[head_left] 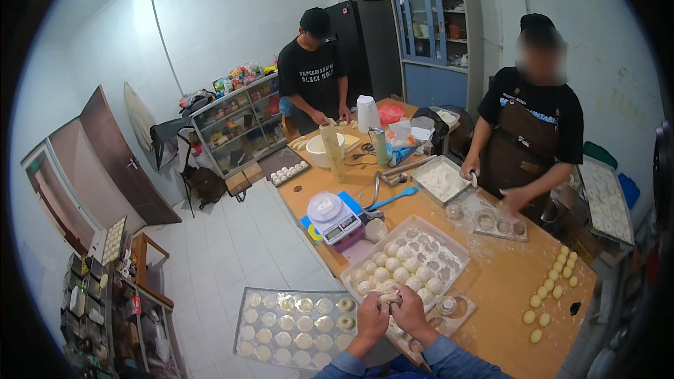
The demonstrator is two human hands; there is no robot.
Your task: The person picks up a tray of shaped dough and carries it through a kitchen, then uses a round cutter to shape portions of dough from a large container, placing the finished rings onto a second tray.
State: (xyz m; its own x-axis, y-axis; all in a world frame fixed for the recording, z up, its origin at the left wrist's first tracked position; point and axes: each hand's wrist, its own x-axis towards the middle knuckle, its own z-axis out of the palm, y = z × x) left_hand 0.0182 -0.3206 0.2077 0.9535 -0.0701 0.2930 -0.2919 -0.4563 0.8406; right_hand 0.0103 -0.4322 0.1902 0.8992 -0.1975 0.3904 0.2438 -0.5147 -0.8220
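Both my hands are raised near the table's front edge, with a pale piece of dough (388, 297) between them. My left hand (371, 317) grips its left side, and my right hand (411, 314) closes on its right. The dough looks ring-like, though fingers cover much of it. Just beyond sits a translucent plastic box (460, 244) with rows of floured dough balls (392, 264). Right of my hands lies a wooden board (460, 319) with round hollows, a small round cutter (447, 304) on it. Lower left, a tray (242, 309) carries flat pale rounds and two dough rings (346, 304).
A purple-and-white scale (334, 216), a blue spatula (393, 198) and a metal flour tray (441, 181) stand farther up the table. Yellowish dough balls (547, 285) lie at right. One co-worker (530, 126) handles dough at right; another (312, 70) works at the far end.
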